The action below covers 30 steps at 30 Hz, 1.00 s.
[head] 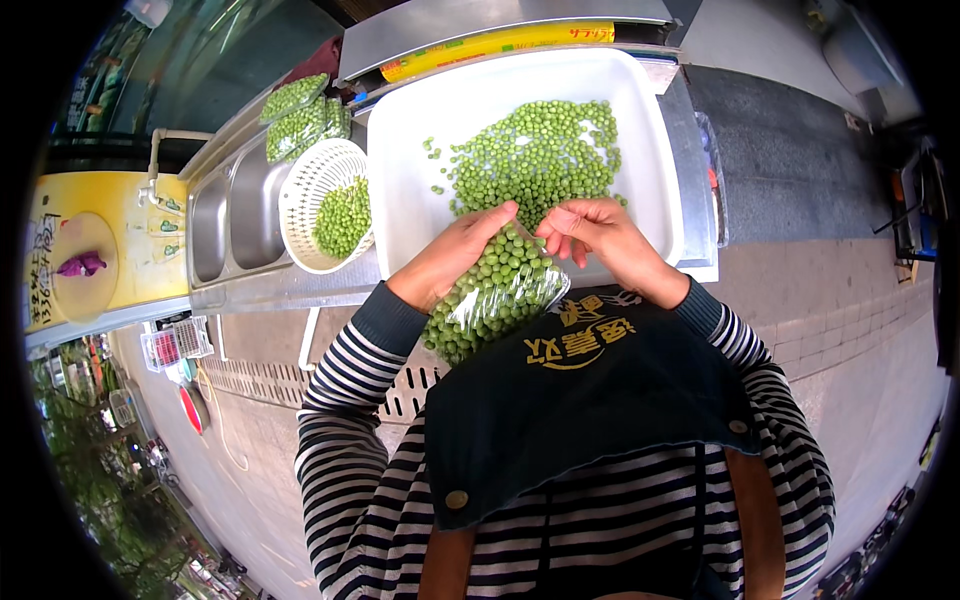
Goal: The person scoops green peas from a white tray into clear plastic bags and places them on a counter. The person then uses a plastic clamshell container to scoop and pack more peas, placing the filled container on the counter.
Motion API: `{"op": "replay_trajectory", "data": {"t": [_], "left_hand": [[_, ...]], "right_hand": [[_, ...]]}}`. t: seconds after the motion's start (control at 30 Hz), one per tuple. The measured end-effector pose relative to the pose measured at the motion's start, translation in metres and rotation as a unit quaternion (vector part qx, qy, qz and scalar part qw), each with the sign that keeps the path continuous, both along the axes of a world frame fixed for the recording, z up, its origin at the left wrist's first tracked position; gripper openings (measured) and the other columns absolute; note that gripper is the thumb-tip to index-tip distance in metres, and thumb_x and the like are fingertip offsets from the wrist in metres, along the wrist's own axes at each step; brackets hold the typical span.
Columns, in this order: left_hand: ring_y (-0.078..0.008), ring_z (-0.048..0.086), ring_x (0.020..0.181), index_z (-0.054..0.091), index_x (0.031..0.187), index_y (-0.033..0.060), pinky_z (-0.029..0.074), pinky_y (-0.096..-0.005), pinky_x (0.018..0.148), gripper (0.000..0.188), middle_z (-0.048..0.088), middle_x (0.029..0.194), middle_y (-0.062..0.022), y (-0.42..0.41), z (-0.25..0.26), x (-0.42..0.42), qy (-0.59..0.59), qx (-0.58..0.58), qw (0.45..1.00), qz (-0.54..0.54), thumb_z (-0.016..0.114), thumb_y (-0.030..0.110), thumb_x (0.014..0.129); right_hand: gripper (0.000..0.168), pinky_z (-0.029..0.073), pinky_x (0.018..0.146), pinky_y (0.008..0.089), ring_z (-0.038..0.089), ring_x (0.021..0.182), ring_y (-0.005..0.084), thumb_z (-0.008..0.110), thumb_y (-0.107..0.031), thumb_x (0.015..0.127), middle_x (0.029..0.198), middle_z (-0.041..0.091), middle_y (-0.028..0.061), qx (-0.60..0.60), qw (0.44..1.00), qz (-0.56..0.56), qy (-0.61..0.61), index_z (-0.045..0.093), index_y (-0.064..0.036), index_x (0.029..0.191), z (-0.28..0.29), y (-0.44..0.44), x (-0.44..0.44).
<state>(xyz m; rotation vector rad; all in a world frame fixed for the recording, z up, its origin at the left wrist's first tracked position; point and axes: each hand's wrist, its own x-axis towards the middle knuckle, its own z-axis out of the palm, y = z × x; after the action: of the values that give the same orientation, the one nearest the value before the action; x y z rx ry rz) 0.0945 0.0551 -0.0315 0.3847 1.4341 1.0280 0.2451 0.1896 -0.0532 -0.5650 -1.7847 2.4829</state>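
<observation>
A clear plastic bag full of green peas (491,292) rests tilted against the front of the dark apron (585,405). My left hand (469,251) grips its upper left side, thumb near the mouth. At the bag's upper right corner, my right hand (600,240) has thumb and forefinger pinched together on the edge, other fingers curled below. Just beyond both hands is a large white plastic tray (409,187), with loose green peas (536,154) spread over its middle and right side.
Left of the tray, a white perforated basket (304,161) holds more peas. Behind it, filled bags of peas (296,127) are stacked beside a steel double sink (251,202) with a tap (154,172). A yellow box (495,49) sits under a steel shelf (495,22) at the back.
</observation>
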Motion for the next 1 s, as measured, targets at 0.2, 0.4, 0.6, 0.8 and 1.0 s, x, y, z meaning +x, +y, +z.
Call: {"op": "replay_trajectory", "data": {"t": [0.2,0.4,0.6,0.8,1.0], "left_hand": [[-0.0088,0.055,0.076,0.055,0.094,0.0021,0.045,-0.0215,0.071,0.041,0.058,0.086,-0.0039,0.001,0.006,-0.001,0.013,0.004,1.0,-0.018,0.044,0.041,0.09],[-0.0077,0.055,0.08,0.058,0.095,0.0033,0.045,-0.0204,0.074,0.041,0.059,0.088,-0.0022,0.0,0.004,-0.001,-0.038,0.012,0.998,-0.041,0.045,0.042,0.09],[-0.0091,0.057,0.083,0.058,0.1,0.0027,0.046,-0.0212,0.076,0.044,0.06,0.094,-0.0044,0.001,0.0,0.001,-0.068,-0.01,0.996,-0.053,0.045,0.043,0.089],[-0.0099,0.059,0.084,0.058,0.104,0.0019,0.048,-0.0215,0.074,0.045,0.061,0.098,-0.0069,0.001,-0.004,-0.002,-0.092,-0.086,0.992,-0.028,0.047,0.043,0.088],[-0.011,0.061,0.08,0.057,0.105,0.0008,0.05,-0.0226,0.07,0.043,0.062,0.096,-0.0078,0.0,-0.017,-0.005,-0.147,-0.084,0.986,-0.001,0.047,0.04,0.089]], "right_hand": [[0.011,0.045,0.056,0.0191,0.055,0.064,0.0079,0.059,-0.012,0.083,0.075,0.059,0.0021,-0.132,0.991,0.015,0.028,0.061,-0.002,0.088,-0.006,-0.003,0.005],[0.014,0.047,0.058,0.0194,0.057,0.066,0.0082,0.061,-0.009,0.081,0.078,0.059,0.002,-0.349,0.935,0.062,-0.004,0.058,-0.003,0.093,-0.012,-0.005,0.008],[0.014,0.046,0.057,0.019,0.055,0.066,0.0073,0.063,-0.009,0.077,0.075,0.058,0.0007,-0.195,0.976,0.089,-0.036,0.058,-0.004,0.09,-0.007,-0.003,0.008],[0.013,0.041,0.055,0.0167,0.047,0.059,0.0027,0.058,0.005,0.073,0.069,0.049,-0.0033,0.037,0.999,0.008,0.022,0.05,-0.004,0.079,-0.006,-0.017,0.002],[0.017,0.045,0.059,0.0194,0.048,0.064,0.0032,0.06,0.008,0.071,0.075,0.049,-0.0017,0.142,0.987,-0.024,0.076,0.05,-0.002,0.08,-0.007,-0.02,0.004]]}}
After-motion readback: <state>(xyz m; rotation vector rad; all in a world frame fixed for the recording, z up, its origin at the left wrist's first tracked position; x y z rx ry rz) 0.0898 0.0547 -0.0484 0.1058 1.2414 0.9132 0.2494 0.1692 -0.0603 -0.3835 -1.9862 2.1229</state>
